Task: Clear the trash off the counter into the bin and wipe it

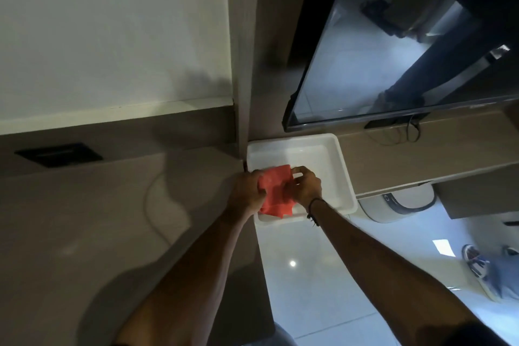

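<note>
Over the white bin (341, 166) beside the counter (84, 219), a red cloth (276, 191) is hanging bunched between the left hand (247, 194) and the right hand (306, 185), both clenching its folds, and, looking soft, light and floppy, it is probably best gathered by its edges.

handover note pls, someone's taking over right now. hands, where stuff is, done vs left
Left hand: gripping the red cloth.
Right hand: pinching the same cloth from the other side; both hold it over the white bin.
Bin sits at the right end of the counter; what shows of its inside looks empty.
Done: no trash visible on the counter in view.
Left: wiping can't be confirmed as done; likely wipe the counter with the cloth.
</note>
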### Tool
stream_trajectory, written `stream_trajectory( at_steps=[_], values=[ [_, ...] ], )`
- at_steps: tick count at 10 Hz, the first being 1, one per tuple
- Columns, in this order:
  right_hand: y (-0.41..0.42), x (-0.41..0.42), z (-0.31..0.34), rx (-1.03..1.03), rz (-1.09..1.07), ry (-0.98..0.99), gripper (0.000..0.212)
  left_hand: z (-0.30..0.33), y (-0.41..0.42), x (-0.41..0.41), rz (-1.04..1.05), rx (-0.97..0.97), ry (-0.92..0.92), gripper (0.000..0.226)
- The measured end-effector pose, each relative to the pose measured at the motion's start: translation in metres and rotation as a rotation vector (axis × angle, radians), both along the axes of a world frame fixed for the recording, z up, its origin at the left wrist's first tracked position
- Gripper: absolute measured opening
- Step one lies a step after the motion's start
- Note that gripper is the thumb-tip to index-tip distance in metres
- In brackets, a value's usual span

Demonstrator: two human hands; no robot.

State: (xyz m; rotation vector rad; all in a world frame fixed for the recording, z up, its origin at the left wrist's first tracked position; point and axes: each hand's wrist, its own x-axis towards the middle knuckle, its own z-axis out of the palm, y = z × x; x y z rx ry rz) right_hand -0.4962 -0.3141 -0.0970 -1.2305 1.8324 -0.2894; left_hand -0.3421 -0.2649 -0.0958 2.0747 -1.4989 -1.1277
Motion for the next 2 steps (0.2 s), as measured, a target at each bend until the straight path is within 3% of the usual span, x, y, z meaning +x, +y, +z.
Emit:
stream_trajectory(
  at_steps=[2],
  values=[
    [-0.003,-0.003,0.017,-0.072,0.045,-0.009,0.047,0.011,0.021,0.04,-0.068,-0.222,-0.268,0.032]
  ],
)
